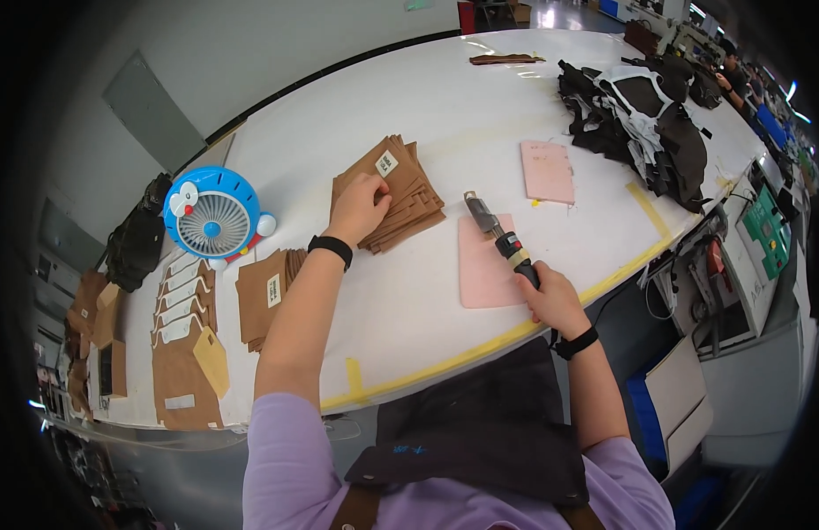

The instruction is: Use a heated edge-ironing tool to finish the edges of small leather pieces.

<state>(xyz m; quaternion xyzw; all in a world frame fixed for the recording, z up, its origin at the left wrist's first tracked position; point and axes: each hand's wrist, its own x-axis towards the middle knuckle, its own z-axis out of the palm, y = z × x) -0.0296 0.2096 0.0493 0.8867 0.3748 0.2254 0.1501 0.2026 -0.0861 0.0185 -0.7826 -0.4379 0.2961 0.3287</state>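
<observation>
The left hand (358,205) presses its fingers on a stack of brown leather pieces (396,190). Just right of that stack, the right hand (552,296) grips a black-handled tool (502,238) over a pink pad (487,263) on the desk (445,106).

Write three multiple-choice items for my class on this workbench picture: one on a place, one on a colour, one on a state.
1. Where does the left hand rest?
A. On the fanned stack of brown leather pieces
B. On the blue fan
C. On the dark scrap pile

2. What colour is the mat under the tool's head?
A. Green
B. Pink
C. Black

3. How is the right hand?
A. Open and flat
B. Shut on the hand tool
C. Off the table, empty

Key: 1 A, the fingers lie on the stack's near edge; 2 B, the pad below the tool is pale pink; 3 B, the fingers wrap the tool's dark grip.
</observation>
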